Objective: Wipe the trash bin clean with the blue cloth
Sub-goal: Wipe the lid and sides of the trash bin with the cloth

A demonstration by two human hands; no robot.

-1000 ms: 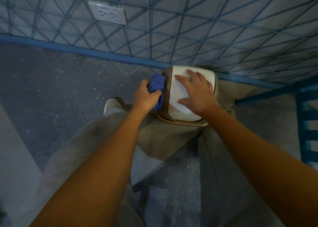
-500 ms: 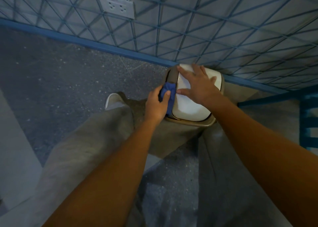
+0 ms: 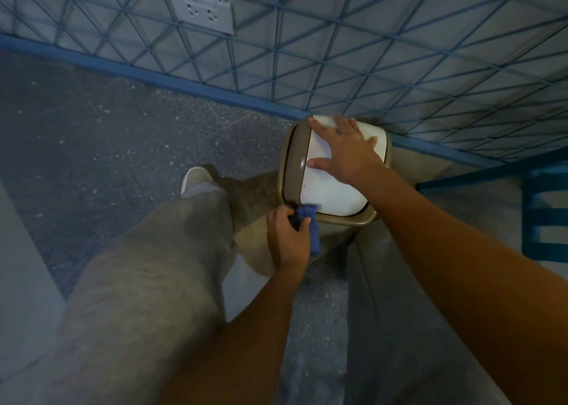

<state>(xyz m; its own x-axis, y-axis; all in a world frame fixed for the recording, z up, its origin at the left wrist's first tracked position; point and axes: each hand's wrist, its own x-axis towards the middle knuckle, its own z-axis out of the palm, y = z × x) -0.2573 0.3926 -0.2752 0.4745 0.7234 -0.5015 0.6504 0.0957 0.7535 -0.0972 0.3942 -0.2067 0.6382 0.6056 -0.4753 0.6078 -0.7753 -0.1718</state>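
A small trash bin (image 3: 292, 162) with a tan rim and a white swing lid stands on the floor against the wall. My right hand (image 3: 347, 149) lies flat on the white lid with its fingers spread. My left hand (image 3: 287, 240) grips the bunched blue cloth (image 3: 309, 220) and presses it against the bin's near left corner, at the rim. Part of the cloth hangs down past my palm. The bin's body is hidden below the lid and my legs.
The wall behind has blue diagonal lines and a white socket plate (image 3: 201, 11). A blue baseboard (image 3: 153, 77) runs along the speckled grey floor. My legs in grey trousers and one shoe (image 3: 193, 177) flank the bin. Blue slatted furniture (image 3: 545, 217) stands at the right.
My left hand slid the cloth from the bin's far left side along the rim down to its near left corner. My right hand stayed flat on the lid.
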